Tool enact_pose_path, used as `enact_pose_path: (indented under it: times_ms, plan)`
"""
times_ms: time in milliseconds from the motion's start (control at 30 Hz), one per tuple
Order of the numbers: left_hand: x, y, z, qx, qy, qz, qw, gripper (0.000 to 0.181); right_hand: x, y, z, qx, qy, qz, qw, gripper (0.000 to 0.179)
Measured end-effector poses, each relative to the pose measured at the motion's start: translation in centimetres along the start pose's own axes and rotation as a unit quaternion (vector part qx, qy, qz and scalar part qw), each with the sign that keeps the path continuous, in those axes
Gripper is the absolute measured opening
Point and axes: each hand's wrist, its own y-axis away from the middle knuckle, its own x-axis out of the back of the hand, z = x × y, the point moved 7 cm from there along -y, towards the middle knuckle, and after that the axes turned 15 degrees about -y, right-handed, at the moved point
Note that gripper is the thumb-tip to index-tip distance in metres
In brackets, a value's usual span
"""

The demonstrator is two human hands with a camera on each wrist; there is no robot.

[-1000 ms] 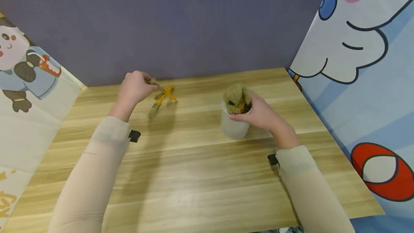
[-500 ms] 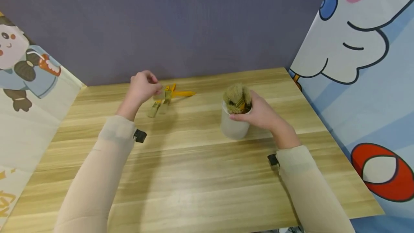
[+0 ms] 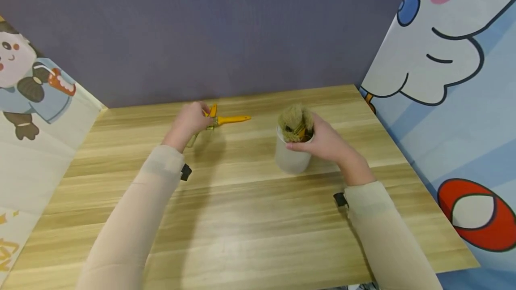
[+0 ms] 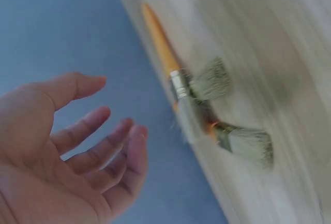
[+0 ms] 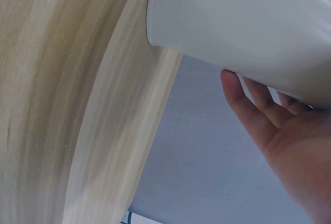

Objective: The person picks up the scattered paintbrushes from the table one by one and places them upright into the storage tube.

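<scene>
Three paintbrushes with orange handles lie crossed near the table's back edge. One brush's handle (image 3: 234, 119) points right, and another brush's handle (image 3: 213, 110) points to the back. My left hand (image 3: 190, 122) is over their bristle ends and partly hides them. In the left wrist view that hand (image 4: 83, 151) has loosely bent fingers and nothing in its grasp, apart from the top paintbrush (image 4: 161, 43). To the right, my right hand (image 3: 326, 142) grips an upright white cup (image 3: 291, 158) at its rim. Paintbrushes (image 3: 295, 120) stand in the cup, bristles up.
The wood-grain table (image 3: 242, 218) meets a grey-purple wall (image 3: 242, 30) at the back. Cartoon-printed panels stand at the left and right sides. Bare wood lies between the loose brushes and the cup.
My left hand has let go of a paintbrush it held by the bristles; the brush now lies with its handle pointing right. That hand has moved right and lower. My right hand and the cup stay put.
</scene>
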Motion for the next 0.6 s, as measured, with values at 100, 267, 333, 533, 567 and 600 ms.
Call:
enact_pose_path:
  times_ms: [100,267,333,533,567,600]
  plan:
    - [-1.0,-1.0,0.4,-0.011,-0.038,0.000,0.9992,0.051,0.1,-0.1,0.0,-0.002,-0.002,-0.004,1.0000,0.092]
    - [-2.1,-2.2,0.3,-0.004,-0.095,0.026,0.9952,0.053,0.1,-0.1,0.0,0.007,0.001,0.000,1.0000,0.091]
    - [-2.4,-2.5,0.1,0.001,-0.113,0.026,0.9933,0.056,0.0,-0.1,-0.1,0.011,0.003,-0.002,0.9999,0.090]
    - [-3.6,-3.6,-0.6,-0.005,-0.132,0.004,0.9912,0.061,0.0,0.0,0.3,0.007,0.002,-0.008,0.9999,0.091]
    - [-3.8,-3.8,-0.7,-0.007,-0.133,0.005,0.9911,0.061,0.1,0.0,0.3,0.007,0.002,-0.006,1.0000,0.092]
    - [-3.8,-4.0,-0.8,-0.010,-0.131,0.007,0.9913,0.060,0.1,0.0,0.3,0.007,0.002,-0.004,1.0000,0.092]
